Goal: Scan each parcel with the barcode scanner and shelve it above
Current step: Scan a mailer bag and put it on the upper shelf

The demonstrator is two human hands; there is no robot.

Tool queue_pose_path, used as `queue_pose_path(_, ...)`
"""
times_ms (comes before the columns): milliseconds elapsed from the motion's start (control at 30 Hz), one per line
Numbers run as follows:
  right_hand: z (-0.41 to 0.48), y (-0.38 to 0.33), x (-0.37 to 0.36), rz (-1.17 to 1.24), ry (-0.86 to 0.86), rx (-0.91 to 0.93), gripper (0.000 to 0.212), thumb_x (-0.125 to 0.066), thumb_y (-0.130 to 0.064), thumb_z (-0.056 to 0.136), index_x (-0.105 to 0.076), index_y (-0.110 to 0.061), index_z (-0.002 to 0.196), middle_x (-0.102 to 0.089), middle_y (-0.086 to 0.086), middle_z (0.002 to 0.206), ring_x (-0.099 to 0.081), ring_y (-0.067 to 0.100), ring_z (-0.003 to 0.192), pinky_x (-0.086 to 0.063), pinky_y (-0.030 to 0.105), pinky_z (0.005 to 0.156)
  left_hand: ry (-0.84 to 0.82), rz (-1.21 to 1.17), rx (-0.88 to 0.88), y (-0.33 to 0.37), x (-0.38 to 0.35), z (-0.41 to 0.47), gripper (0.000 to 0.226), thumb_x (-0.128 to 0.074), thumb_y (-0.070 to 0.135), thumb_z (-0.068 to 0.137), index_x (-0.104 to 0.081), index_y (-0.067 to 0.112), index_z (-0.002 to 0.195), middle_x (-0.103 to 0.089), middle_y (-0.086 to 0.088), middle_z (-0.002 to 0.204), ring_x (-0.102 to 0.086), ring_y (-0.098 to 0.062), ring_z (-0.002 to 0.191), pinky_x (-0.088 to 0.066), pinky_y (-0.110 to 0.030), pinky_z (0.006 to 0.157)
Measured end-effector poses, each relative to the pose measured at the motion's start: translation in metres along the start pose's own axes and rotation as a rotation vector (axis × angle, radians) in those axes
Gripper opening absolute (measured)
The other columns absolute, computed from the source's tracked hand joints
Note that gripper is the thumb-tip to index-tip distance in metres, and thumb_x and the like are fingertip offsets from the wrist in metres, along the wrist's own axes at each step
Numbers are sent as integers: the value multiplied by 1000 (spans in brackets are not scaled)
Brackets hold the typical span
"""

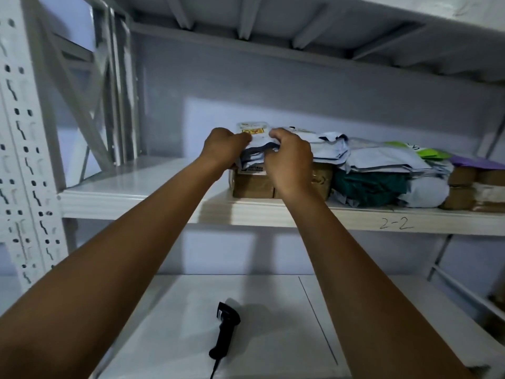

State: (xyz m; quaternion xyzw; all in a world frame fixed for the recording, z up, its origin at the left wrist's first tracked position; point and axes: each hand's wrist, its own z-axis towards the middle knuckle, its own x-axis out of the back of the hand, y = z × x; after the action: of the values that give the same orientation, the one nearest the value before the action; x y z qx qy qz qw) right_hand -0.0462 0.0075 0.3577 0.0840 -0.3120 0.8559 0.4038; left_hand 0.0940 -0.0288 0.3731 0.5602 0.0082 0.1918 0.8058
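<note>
A soft, crinkled white plastic parcel (pixel 258 144) with a dark fold along its front is held at the top of a stack near the middle of the upper shelf (pixel 153 198), close to that shelf's front edge. It is gripped from both sides: the left hand (pixel 225 149) is curled round its left end and the right hand (pixel 289 160) round its right end, the two hands near each other with the parcel between them. A pale label (pixel 252 129) with a yellow patch is seen just behind the fingers; its print cannot be read, and whether it belongs to the held parcel cannot be told. Under the parcel a brown cardboard box (pixel 254 186) with a printed sticker on its front is stood on the shelf board. Toward the right edge more white plastic mailers (pixel 382 162), limp and wrinkled, are piled over a dark green bag (pixel 369 186); a green-and-white pouch (pixel 422 151), a purple packet (pixel 476 162) and brown taped cartons (pixel 464 191) are laid beyond. "2-2" (pixel 396 224) is handwritten on the smooth white front edge of the upper shelf. The barcode scanner (pixel 225 322), black, matte and pistol-shaped, is laid flat on the lower shelf (pixel 273 310) near its front edge, its cable (pixel 214 369) trailing off the bottom. A white metal upright (pixel 21 160) pierced with rows of slots is seen at the left.
</note>
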Motion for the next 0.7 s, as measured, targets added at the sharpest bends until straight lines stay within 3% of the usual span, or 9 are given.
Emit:
queue_pose_path(267,-2,16,-7,-120,-40,89,40,-58,-11,99,-64,-14,138,-69,11,129,-65,27,117,-49,31,96,63,148,-119,-2,-7,-8,32,-62,38,89,-56,11,73,-50,-12,74,-57,-27,68,-62,-54,78)
queue_pose_path(367,-7,15,-4,-110,-24,121,39,-59,-16,101,-62,-12,139,-66,11,135,-63,26,122,-47,31,99,84,237,-136,1,-7,-15,32,-61,45,94,-53,20,75,-56,-7,83,-64,-35,87,-59,-42,85)
queue_pose_path(433,-13,15,1,-87,-11,164,40,-60,-17,100,-62,-11,139,-64,10,139,-62,27,124,-48,34,100,212,434,-198,-1,-8,-25,38,-54,54,99,-64,18,107,-63,-7,111,-64,-35,106,-46,-35,88)
queue_pose_path(500,-22,17,8,-73,11,218,39,-60,-16,99,-63,-10,137,-63,9,140,-61,26,125,-50,36,100,373,562,-301,-5,-7,-37,56,-50,57,101,-55,12,134,-55,-13,134,-65,-38,108,-45,-38,85)
queue_pose_path(600,-35,27,22,-88,20,261,34,-59,-17,97,-68,-11,130,-67,6,131,-67,27,113,-55,38,90,460,569,-484,-12,-12,-55,43,-52,50,101,-57,12,123,-58,-11,123,-66,-34,92,-39,-34,72)
queue_pose_path(700,-46,39,38,-118,-11,285,31,-57,-17,93,-71,-11,120,-72,7,116,-69,31,98,-57,40,79,383,576,-560,-13,-21,-71,26,-53,39,99,-61,15,96,-68,-5,96,-65,-31,83,-35,-31,66)
